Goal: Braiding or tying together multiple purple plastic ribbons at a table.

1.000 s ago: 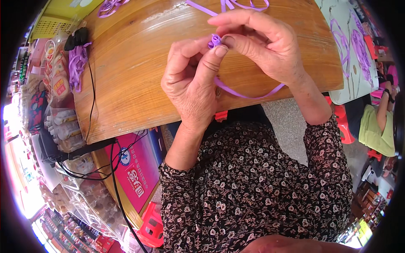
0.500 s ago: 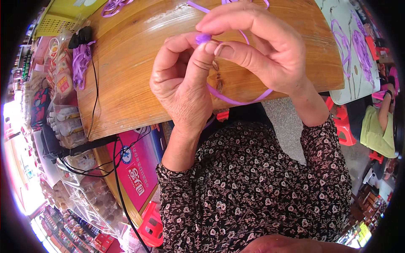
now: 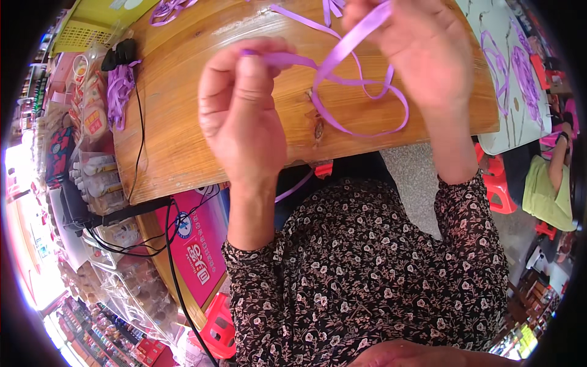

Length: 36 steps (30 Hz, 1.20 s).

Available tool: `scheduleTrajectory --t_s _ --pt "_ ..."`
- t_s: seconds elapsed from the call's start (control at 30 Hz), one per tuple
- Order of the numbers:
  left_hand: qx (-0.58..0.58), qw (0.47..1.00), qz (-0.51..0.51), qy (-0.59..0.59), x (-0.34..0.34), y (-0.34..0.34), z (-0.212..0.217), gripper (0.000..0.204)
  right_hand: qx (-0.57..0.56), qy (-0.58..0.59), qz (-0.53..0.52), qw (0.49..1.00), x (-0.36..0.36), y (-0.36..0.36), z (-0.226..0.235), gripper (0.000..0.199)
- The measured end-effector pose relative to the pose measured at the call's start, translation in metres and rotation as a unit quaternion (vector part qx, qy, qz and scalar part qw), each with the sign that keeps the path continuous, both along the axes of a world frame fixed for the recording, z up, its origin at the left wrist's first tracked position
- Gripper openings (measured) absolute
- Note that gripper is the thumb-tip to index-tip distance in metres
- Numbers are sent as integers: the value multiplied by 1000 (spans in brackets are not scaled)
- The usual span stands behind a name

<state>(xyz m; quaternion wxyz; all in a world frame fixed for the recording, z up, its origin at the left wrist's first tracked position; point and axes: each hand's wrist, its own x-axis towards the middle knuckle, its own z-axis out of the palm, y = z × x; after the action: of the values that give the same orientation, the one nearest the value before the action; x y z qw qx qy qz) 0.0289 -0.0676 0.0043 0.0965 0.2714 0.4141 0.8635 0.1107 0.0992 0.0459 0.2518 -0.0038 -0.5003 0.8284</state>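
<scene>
A long purple ribbon (image 3: 358, 38) runs between my two hands above the wooden table (image 3: 183, 110). My left hand (image 3: 244, 104) pinches one part of it between thumb and forefinger, where a small darker purple bit shows at the fingertips. My right hand (image 3: 425, 55) is raised to the right, blurred by motion, with the ribbon pulled taut up to its fingers. Below and between the hands the ribbon hangs in a loose loop. Another length of it trails down past my left wrist near the table's front edge.
A bundle of purple ribbons (image 3: 120, 95) hangs at the table's left side, near a yellow basket (image 3: 79, 37) and packed goods. More purple ribbons (image 3: 526, 76) lie on a white marbled table (image 3: 510, 122) at right. Behind it is a person in a yellow-green garment (image 3: 546, 189). A red stool (image 3: 220, 324) stands below left.
My hands have moved apart from a close pinch on the ribbon. The left went slightly left; the right swung up and right, drawing a stretch of ribbon out between them.
</scene>
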Motion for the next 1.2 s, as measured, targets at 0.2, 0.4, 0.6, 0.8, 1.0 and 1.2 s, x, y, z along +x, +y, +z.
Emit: scheduleTrajectory --t_s 0.2,0.4,0.6,0.8,1.0,1.2 --pt "122 984 -111 -61 -30 -29 34 24 -116 165 100 974 13 54 22 13" --pt "-160 981 34 107 -3 -19 35 25 328 -60 -125 934 7 8 19 19" --pt "-121 991 -34 41 4 -6 30 25 104 9 133 986 0 -8 13 27" --pt "-129 990 -55 -32 0 -1 15 19 503 491 29 710 -64 34 -20 24" --pt "-100 994 -43 -29 1 3 1 17 425 35 5 904 -2 2 14 23" --pt "-78 996 -35 -39 6 9 1 16 452 5 -20 892 2 1 18 22"
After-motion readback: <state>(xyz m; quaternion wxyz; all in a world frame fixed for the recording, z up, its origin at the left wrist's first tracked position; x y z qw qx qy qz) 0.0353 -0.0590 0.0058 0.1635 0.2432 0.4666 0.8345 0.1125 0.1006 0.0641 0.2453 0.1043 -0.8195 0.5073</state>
